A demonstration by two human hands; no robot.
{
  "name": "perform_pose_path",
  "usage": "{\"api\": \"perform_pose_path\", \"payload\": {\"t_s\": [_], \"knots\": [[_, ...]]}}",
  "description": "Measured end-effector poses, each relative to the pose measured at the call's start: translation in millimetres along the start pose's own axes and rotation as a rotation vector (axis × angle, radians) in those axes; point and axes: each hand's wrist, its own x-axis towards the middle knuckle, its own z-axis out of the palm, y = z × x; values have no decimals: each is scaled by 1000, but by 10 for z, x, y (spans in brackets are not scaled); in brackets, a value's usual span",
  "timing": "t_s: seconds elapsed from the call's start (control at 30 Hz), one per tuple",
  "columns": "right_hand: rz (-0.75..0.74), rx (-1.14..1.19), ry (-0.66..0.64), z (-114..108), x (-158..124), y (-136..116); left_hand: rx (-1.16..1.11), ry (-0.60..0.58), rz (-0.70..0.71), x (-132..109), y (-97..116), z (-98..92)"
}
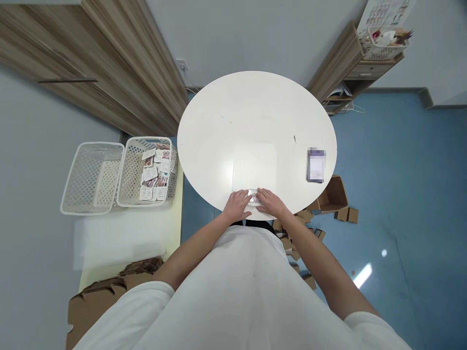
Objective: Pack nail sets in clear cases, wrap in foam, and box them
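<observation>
A small clear plastic pack [253, 199] with pinkish contents lies on the near edge of the white oval table [255, 107]. From its left side, my left hand [236, 204] grips it, with fingertips at its edge and the thumb spread lower down. On the opposite side, my right hand [270, 202] has its fingers over the pack's edge and holds it against the tabletop. What exactly is inside the pack is too small to make out.
Left of the table stand a white basket [126, 194] of printed cards [150, 172] and another white basket [69, 194]. A pixelated phone-like object [315, 166] lies on the table's right. Cardboard boxes [333, 194] are on the floor; flattened cardboard [98, 301] is at lower left.
</observation>
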Motion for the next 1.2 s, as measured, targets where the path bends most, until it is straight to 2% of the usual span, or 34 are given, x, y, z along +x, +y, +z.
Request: {"api": "perform_pose_path", "payload": {"t_s": [0.13, 0.33, 0.43, 0.53, 0.63, 0.7, 0.83, 0.93, 0.97, 1.03, 1.07, 1.13, 1.2], "knots": [[57, 35, -26, -27, 7, 23, 65, 13, 24, -13, 8, -14], [71, 41, -84, -206, 9, -42, 89, 34, 97, 3, -28, -94], [73, 7, -15, -190, -92, -149, 78, 33, 113, 51, -49, -146], [152, -7, 90, -80, -187, -240, 42, 24, 107, 84, -59, -185], [270, 75, 168, -18, -199, -241, -17, 15, 85, 108, -67, -226], [316, 155, 176, -68, -155, -189, -74, 8, 59, 150, -83, -268], [377, 313, 95, -343, 56, -19, -208, -57, -25, 353, -164, -393], [435, 406, -3, -539, 306, 127, -268, -120, -149, 555, -232, -499], [455, 430, -43, -582, 394, 177, -251, -123, -193, 610, -241, -533], [495, 471, -115, -633, 554, 274, -132, -53, -262, 678, -224, -590], [507, 480, -141, -643, 619, 319, -45, 7, -267, 691, -198, -610], [514, 483, -172, -642, 713, 392, 119, 99, -192, 684, -125, -625], [508, 474, -186, -622, 762, 439, 221, 78, -52, 665, -57, -596]]}}
